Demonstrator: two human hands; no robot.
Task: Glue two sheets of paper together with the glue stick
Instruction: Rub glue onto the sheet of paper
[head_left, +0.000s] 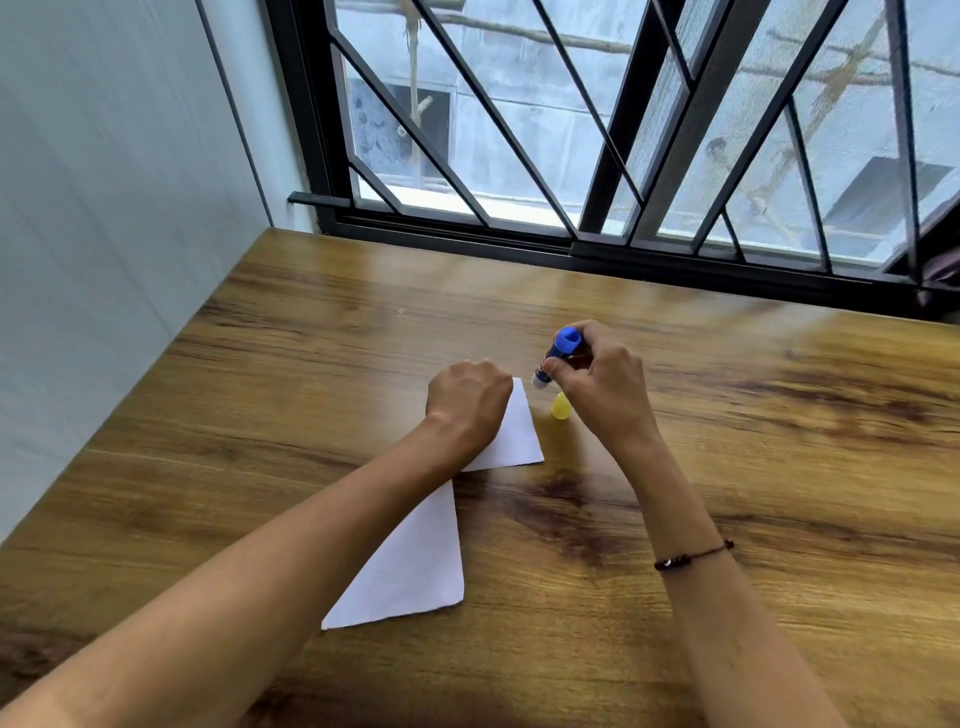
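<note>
You held the glue stick (558, 358) in your right hand (597, 384), fingers and thumb pinched around its blue body, with the open tip tilted down toward the far corner of the upper paper sheet (511, 431). The tip was just beside that corner; if it already touched the paper, I cannot tell, because the picture was blurred there. Your left hand (467, 400) lay on this sheet as a loose fist, fingers curled under, pressing it flat on the table (727, 467).

To do this step well, I think you should keep the left hand firm, so the sheet does not slide, and draw the stick along the edge with light, even strokes, away from the holding hand.

The second paper sheet (410, 566) lay nearer to you than the glue stick, partly under your left forearm. The yellow cap (560, 406) stood on the table just below the stick, beside your right hand. It was off the stick; what was inside it did not show.
</note>
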